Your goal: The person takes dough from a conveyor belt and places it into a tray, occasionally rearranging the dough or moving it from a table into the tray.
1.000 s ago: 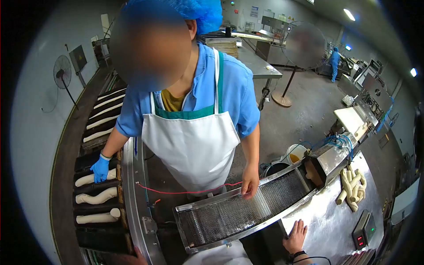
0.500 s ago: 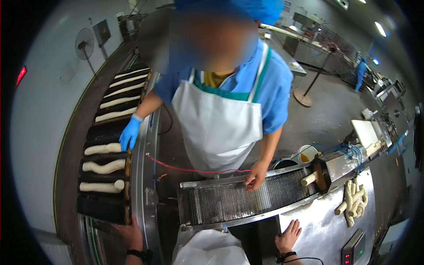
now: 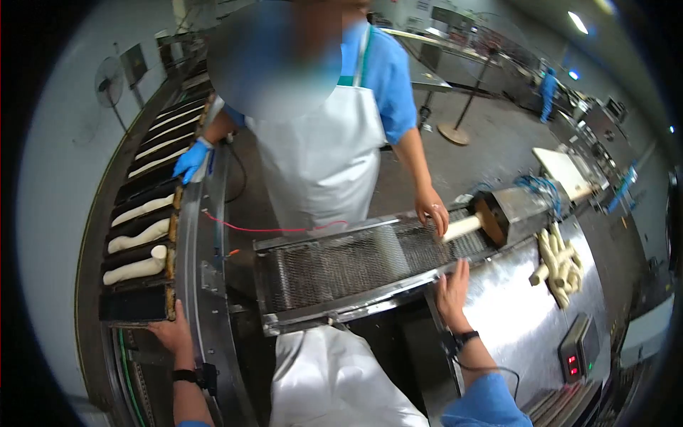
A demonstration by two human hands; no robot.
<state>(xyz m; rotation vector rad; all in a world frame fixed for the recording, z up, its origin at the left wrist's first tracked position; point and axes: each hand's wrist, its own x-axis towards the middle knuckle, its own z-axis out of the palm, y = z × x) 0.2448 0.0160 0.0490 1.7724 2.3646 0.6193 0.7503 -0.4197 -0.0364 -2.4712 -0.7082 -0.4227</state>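
My left hand (image 3: 171, 332) is at the near corner of the black baking pan (image 3: 135, 304), thumb up along its end and fingers at the front edge, partly hidden. Dough strips lie in the pan's grooves; the nearest dough strip (image 3: 135, 269) has a lump at its right end. My right hand (image 3: 452, 295) is raised at the near rail of the mesh conveyor (image 3: 341, 267), fingers stretched out and holding nothing. Just beyond it, a dough log (image 3: 461, 228) comes out of the metal machine (image 3: 516, 213). A co-worker's bare hand (image 3: 431, 208) reaches to that log's end.
The co-worker, in a white apron (image 3: 313, 156), stands across the conveyor, with a blue-gloved hand (image 3: 190, 162) by the pans. A heap of dough pieces (image 3: 558, 267) lies on the steel table (image 3: 512, 302). A scale display (image 3: 578, 349) stands at the table's near side.
The view has shifted. My right hand has moved from the steel table up to the conveyor rail. The dough log sticks out further, and the co-worker's bare hand has moved right to it.
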